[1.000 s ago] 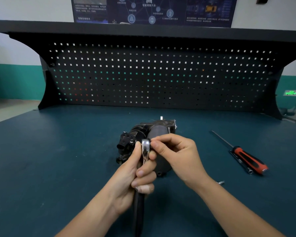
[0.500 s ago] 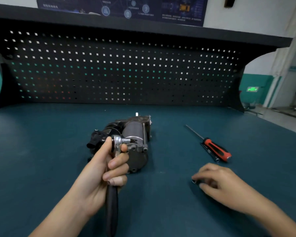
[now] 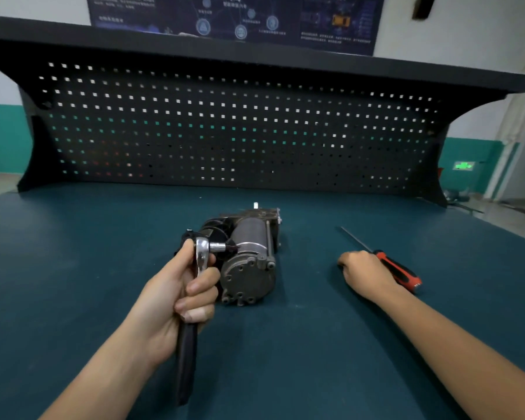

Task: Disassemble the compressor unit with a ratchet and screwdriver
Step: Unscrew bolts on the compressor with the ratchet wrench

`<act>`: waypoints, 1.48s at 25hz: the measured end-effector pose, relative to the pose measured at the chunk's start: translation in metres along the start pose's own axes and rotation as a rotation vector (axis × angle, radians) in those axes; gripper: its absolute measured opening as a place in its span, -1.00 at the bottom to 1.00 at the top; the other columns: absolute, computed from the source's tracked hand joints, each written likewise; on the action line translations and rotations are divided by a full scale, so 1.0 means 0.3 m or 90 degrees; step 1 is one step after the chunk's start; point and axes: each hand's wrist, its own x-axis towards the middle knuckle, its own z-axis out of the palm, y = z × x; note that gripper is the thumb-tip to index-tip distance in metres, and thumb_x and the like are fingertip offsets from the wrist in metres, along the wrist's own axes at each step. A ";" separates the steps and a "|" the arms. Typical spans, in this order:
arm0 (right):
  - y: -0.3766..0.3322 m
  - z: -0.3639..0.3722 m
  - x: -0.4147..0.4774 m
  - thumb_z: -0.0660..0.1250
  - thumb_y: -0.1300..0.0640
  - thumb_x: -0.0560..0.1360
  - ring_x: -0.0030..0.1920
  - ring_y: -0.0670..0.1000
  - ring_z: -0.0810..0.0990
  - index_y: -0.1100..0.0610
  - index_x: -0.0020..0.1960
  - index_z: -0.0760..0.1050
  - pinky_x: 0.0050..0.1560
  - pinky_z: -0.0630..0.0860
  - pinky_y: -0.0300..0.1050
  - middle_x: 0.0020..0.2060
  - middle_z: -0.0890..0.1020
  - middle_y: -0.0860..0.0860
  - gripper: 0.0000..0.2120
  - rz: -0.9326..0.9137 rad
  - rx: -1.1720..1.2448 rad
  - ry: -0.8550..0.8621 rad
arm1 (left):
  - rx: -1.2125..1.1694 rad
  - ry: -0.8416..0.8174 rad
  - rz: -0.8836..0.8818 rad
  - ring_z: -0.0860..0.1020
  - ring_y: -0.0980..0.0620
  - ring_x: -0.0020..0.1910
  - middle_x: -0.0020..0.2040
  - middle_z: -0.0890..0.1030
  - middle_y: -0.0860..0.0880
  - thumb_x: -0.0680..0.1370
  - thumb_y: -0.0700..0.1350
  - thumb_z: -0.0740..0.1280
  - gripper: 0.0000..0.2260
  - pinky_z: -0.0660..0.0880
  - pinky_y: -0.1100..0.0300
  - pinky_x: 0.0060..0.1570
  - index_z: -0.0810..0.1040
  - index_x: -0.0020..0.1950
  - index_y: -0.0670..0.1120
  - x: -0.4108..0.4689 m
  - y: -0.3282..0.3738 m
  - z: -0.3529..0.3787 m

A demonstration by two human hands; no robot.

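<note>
Centrally on the table the compressor is laid. Just left of it, the ratchet is gripped by the left hand. Right of it, the right hand is curled, knuckles down, partly hiding the screwdriver; whether anything is held cannot be told.

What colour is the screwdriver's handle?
Red with black grip sections, seen in the head view: screwdriver lying beside the right hand.

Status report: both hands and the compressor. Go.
Left hand gripping chrome ratchet. Right hand fist-down on table beside red-handled screwdriver. Grey metal compressor untouched, unobstructed.
</note>
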 end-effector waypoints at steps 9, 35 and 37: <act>-0.405 -0.124 -0.140 0.11 -0.37 0.45 0.38 -0.38 -0.05 -0.21 0.44 0.18 0.44 -0.14 -0.12 0.43 0.10 -0.34 -0.39 -0.344 0.317 0.080 | 0.338 0.125 0.079 0.04 0.22 -0.68 -0.58 0.15 0.09 0.40 0.09 0.24 -0.73 0.03 0.48 -0.69 0.42 -0.18 -0.12 0.026 0.296 -0.159; -0.612 -0.320 0.118 0.39 0.18 0.46 -0.19 -0.14 0.64 0.11 0.13 0.52 -0.05 0.58 -0.25 -0.17 0.67 -0.05 -0.76 -0.246 0.884 -0.169 | 1.252 -0.131 0.217 0.51 0.24 -0.49 -0.46 0.58 0.14 0.41 0.07 0.45 -0.82 0.37 0.47 -0.43 0.65 -0.04 0.04 0.370 0.473 -0.025; -0.618 -0.288 0.116 0.40 0.19 0.45 -0.17 -0.08 0.65 0.08 0.05 0.55 -0.04 0.60 -0.22 -0.17 0.69 -0.01 -0.81 -0.215 0.958 -0.190 | 1.251 -0.151 0.218 0.52 0.25 -0.47 -0.45 0.58 0.15 0.41 0.05 0.45 -0.81 0.37 0.48 -0.41 0.66 -0.02 0.03 0.371 0.471 -0.029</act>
